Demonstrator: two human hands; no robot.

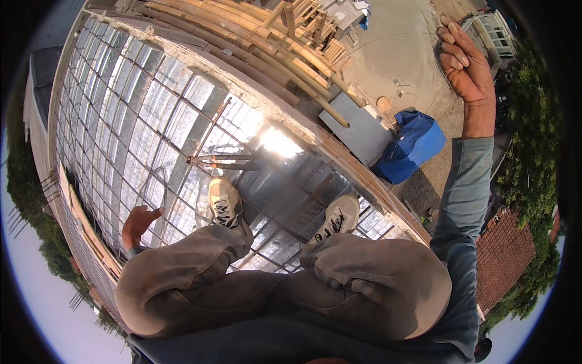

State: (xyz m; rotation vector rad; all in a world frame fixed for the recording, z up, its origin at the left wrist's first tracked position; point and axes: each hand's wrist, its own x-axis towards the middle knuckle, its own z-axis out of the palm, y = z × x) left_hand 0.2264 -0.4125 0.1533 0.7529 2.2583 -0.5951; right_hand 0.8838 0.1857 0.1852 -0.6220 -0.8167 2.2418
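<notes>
A pair of pincers (221, 162) lies on the rebar grid (162, 138) in front of my shoes, its jaws to the left and handles to the right. Low at the left, beside my knee, is my left hand (140, 225), its fingers curled and one digit sticking out to the right. Whether it holds anything is hidden. My right hand (467, 64) is raised far out at the upper right, away from the grid. Its fingers are bent and pressed together; anything between them is too small to make out. Neither hand touches the pincers.
I squat with both shoes (223, 203) on the grid over shiny metal sheeting (267, 176). A board edge (370, 182) runs along the right. Beyond it are bamboo poles (260, 42), a grey panel (357, 127) and a blue tarp (412, 145). A white vehicle (494, 33) stands below.
</notes>
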